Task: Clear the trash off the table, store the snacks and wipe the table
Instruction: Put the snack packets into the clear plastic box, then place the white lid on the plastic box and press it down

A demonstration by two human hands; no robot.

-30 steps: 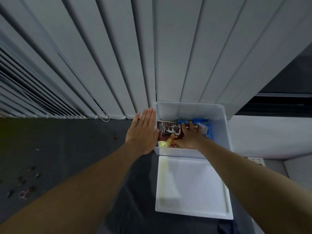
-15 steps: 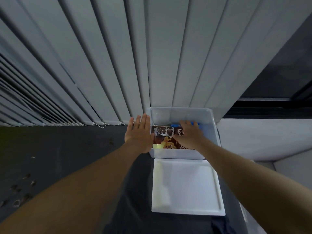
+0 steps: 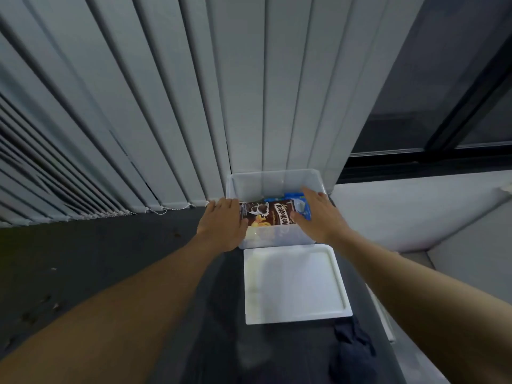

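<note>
A clear plastic storage box (image 3: 274, 180) stands at the far edge of the dark table (image 3: 110, 259), against the blinds. Inside lie a brown Koko Krunch cereal packet (image 3: 267, 214) and a blue snack packet (image 3: 297, 200). My left hand (image 3: 223, 224) rests flat against the box's left wall, fingers together, holding nothing. My right hand (image 3: 318, 214) lies over the box's right side, fingers spread, thumb touching the brown packet's right end. The box's white lid (image 3: 296, 284) lies flat on the table just in front of the box.
Grey vertical blinds (image 3: 166, 106) hang right behind the box. Crumbs (image 3: 41, 303) dot the table at the left. A dark cloth (image 3: 352, 353) lies at the table's near right edge. A white ledge (image 3: 415, 206) and a dark window sit to the right.
My right hand has come off the middle of the packets and moved to the box's right side, uncovering the brown packet. The left hand stays on the left wall.
</note>
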